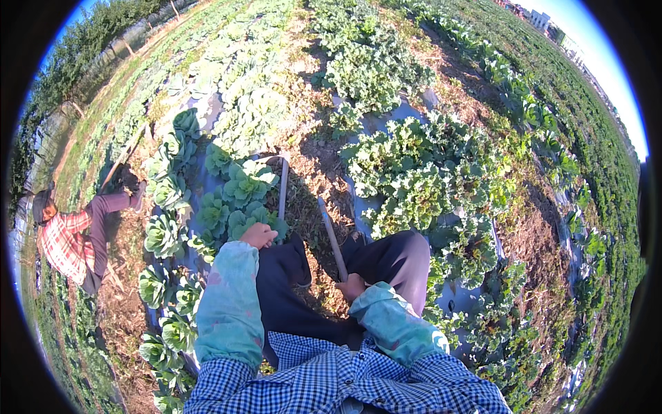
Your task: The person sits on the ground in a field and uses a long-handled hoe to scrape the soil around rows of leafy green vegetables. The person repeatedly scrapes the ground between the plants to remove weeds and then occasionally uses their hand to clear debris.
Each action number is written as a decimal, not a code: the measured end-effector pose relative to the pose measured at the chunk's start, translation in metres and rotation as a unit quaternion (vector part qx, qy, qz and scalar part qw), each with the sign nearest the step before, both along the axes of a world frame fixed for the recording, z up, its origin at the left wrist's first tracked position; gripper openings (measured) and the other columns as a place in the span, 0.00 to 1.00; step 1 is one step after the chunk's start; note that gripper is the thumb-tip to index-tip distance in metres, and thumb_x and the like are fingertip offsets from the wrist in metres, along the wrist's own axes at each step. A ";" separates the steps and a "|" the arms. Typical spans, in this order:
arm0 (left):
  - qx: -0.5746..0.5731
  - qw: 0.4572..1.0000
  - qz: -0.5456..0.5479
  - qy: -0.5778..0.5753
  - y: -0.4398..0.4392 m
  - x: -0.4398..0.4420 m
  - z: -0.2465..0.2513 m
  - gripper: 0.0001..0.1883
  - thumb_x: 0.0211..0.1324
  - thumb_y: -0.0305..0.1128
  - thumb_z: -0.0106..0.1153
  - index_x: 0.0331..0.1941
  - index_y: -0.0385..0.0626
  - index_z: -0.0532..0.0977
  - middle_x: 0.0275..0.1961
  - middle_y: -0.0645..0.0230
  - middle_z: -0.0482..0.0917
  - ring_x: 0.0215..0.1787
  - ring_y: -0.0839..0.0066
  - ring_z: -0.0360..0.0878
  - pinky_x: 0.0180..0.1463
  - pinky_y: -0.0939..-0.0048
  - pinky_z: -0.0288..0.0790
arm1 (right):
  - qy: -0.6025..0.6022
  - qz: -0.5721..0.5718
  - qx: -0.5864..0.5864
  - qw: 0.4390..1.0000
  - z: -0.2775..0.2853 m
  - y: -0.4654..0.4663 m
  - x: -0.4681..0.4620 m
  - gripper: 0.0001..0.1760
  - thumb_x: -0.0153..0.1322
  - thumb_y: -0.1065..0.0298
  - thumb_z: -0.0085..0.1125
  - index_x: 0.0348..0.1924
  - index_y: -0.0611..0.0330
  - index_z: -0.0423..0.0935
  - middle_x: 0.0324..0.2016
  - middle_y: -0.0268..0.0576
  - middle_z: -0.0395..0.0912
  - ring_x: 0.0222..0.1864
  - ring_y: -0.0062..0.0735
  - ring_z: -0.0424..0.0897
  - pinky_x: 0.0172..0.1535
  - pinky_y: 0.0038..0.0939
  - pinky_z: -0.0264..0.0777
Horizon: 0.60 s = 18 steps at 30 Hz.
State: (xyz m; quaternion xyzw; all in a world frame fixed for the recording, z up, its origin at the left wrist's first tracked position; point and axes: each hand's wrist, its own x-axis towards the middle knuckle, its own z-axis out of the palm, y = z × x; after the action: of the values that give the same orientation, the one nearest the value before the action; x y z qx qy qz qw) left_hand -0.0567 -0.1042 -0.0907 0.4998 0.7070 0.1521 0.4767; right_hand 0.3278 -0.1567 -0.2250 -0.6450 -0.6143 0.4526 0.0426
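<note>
My left hand is closed, its fingers curled, just above my left knee and beside the cabbage leaves; I see nothing in it. My right hand is wrapped around the near end of a long wooden handle, which slants away over the soil between my legs. Whether a tool head sits at its far end, I cannot tell. Another pale tool handle lies in the furrow, with a thin curved head at its far end. Cabbage plants grow right beside my left hand.
Leafy, curly-edged plants fill the bed on my right, over plastic mulch film. To the left a person in a plaid shirt sits in a furrow near a wooden-handled tool. Trees line the far left edge.
</note>
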 end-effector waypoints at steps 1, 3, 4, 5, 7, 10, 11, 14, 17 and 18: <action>0.008 1.000 0.014 0.011 -0.001 0.002 0.001 0.15 0.68 0.38 0.54 0.35 0.38 0.81 0.31 0.62 0.86 0.30 0.72 0.85 0.37 0.68 0.79 | -0.001 0.002 0.002 1.000 0.001 0.000 0.000 0.26 0.65 0.54 0.78 0.31 0.76 0.83 0.22 0.54 0.83 0.22 0.44 0.85 0.30 0.44 0.80; 0.019 0.999 0.040 0.025 -0.002 0.004 0.004 0.14 0.67 0.38 0.55 0.35 0.38 0.82 0.30 0.62 0.85 0.30 0.71 0.85 0.36 0.66 0.79 | -0.019 0.002 0.005 1.000 0.003 -0.001 0.000 0.27 0.65 0.54 0.78 0.32 0.77 0.83 0.22 0.54 0.83 0.23 0.45 0.85 0.30 0.45 0.80; 0.022 0.998 0.053 0.027 -0.002 0.004 0.005 0.14 0.67 0.38 0.55 0.36 0.38 0.81 0.30 0.62 0.85 0.29 0.71 0.85 0.35 0.66 0.78 | -0.007 0.006 0.011 1.000 0.004 -0.001 0.000 0.27 0.65 0.54 0.77 0.32 0.77 0.83 0.23 0.55 0.84 0.24 0.46 0.86 0.32 0.45 0.80; 0.018 0.997 0.068 0.030 -0.002 0.005 0.006 0.14 0.67 0.38 0.55 0.36 0.38 0.81 0.30 0.62 0.85 0.29 0.71 0.85 0.35 0.66 0.78 | -0.011 0.008 0.015 1.000 0.006 -0.001 0.000 0.27 0.66 0.53 0.77 0.33 0.77 0.83 0.23 0.56 0.84 0.26 0.47 0.87 0.33 0.46 0.81; 0.020 0.997 0.074 0.007 -0.003 0.005 0.008 0.14 0.67 0.37 0.54 0.37 0.38 0.81 0.30 0.62 0.84 0.28 0.71 0.84 0.35 0.66 0.78 | -0.018 0.017 0.003 1.000 0.012 -0.001 0.001 0.28 0.66 0.52 0.77 0.36 0.78 0.83 0.28 0.59 0.85 0.31 0.51 0.88 0.38 0.48 0.81; 0.027 0.994 0.104 -0.007 -0.004 0.005 0.009 0.13 0.68 0.36 0.52 0.37 0.38 0.81 0.30 0.62 0.84 0.27 0.70 0.83 0.34 0.66 0.78 | -0.028 0.030 -0.032 0.999 0.022 0.001 0.000 0.32 0.66 0.50 0.76 0.43 0.79 0.83 0.37 0.66 0.86 0.41 0.56 0.88 0.46 0.50 0.81; 0.023 0.993 0.116 0.000 -0.004 0.005 0.008 0.13 0.67 0.35 0.51 0.37 0.38 0.81 0.30 0.62 0.84 0.27 0.70 0.83 0.34 0.66 0.78 | -0.035 0.028 -0.036 0.998 0.026 0.002 -0.001 0.34 0.66 0.50 0.76 0.46 0.79 0.82 0.41 0.67 0.86 0.43 0.57 0.88 0.48 0.50 0.81; 0.034 0.996 0.087 0.014 -0.004 0.002 0.004 0.12 0.67 0.32 0.50 0.37 0.38 0.81 0.30 0.62 0.84 0.26 0.71 0.83 0.33 0.67 0.78 | -0.043 0.022 -0.046 0.998 0.037 0.003 -0.002 0.33 0.65 0.51 0.76 0.49 0.75 0.83 0.46 0.68 0.85 0.48 0.58 0.87 0.52 0.48 0.80; 0.029 0.998 0.048 0.013 -0.006 -0.004 -0.001 0.12 0.67 0.31 0.49 0.37 0.38 0.81 0.30 0.62 0.83 0.27 0.71 0.83 0.32 0.68 0.79 | 0.005 0.017 -0.058 0.998 0.048 0.002 -0.001 0.32 0.66 0.50 0.76 0.44 0.77 0.83 0.37 0.63 0.86 0.42 0.54 0.88 0.48 0.49 0.80; 0.039 0.998 0.044 0.003 -0.006 -0.007 -0.003 0.12 0.68 0.30 0.49 0.37 0.38 0.80 0.29 0.62 0.83 0.27 0.72 0.83 0.32 0.68 0.79 | -0.017 0.005 -0.049 0.999 0.051 0.000 -0.003 0.29 0.66 0.50 0.75 0.42 0.75 0.85 0.32 0.59 0.86 0.38 0.50 0.88 0.45 0.49 0.80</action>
State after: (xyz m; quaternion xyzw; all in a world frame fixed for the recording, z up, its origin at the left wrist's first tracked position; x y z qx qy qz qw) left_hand -0.0634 -0.1099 -0.0935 0.4864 0.7233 0.1993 0.4479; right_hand 0.3251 -0.1569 -0.1735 -0.6508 -0.5950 0.4716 -0.0013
